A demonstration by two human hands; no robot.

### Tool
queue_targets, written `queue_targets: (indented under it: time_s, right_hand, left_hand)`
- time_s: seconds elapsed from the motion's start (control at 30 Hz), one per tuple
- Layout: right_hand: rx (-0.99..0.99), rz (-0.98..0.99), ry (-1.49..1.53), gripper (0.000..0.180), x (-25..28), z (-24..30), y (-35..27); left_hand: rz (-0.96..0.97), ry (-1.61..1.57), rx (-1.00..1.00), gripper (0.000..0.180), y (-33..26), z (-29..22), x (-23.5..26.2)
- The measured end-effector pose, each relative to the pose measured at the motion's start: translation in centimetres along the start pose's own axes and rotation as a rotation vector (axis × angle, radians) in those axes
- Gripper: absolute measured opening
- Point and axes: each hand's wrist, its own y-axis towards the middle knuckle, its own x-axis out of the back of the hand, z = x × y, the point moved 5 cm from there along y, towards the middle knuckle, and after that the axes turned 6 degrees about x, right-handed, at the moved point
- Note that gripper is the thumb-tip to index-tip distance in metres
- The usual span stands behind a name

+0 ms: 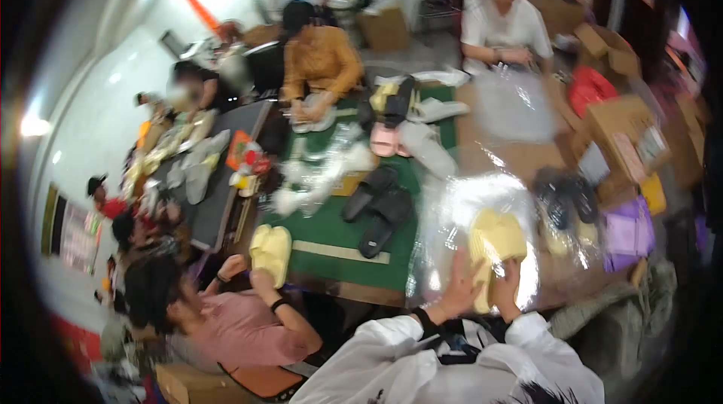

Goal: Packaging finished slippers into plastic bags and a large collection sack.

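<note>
A pair of pale yellow slide slippers (pixel 497 234) lies side by side over shiny clear plastic film (pixel 444 212) on the table before me. My left hand (pixel 457 289) is at the left slipper's heel end, its fingers spread and stretched out, close against the sole's edge. Around the heel part of the right slipper, my right hand (pixel 508 287) is closed, its fingers pointing away from me. The hands partly cover the soles, and the picture is slightly blurred.
Black slippers (pixel 373 212) lie on the green mat (pixel 324 265) to the left. Dark slippers under plastic (pixel 565 201), a purple packet (pixel 627 234) and a cardboard box (pixel 625 137) stand to the right. A co-worker in pink (pixel 245 329) handles yellow slippers (pixel 271 253) at my left.
</note>
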Motion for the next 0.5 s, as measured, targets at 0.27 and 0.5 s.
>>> queue_targets:
  time_s: [0.27, 0.5]
  right_hand:
    - [-0.198, -0.006, 0.228, 0.034, -3.4, -3.2, 1.3]
    - [-0.153, 0.167, 0.267, 0.043, -6.2, -2.3, 2.2]
  left_hand:
    - [-0.195, -0.034, 0.048, 0.041, 2.1, 1.2, 3.0]
    - [-0.252, -0.306, 0.336, 0.061, 2.7, 2.2, 4.8]
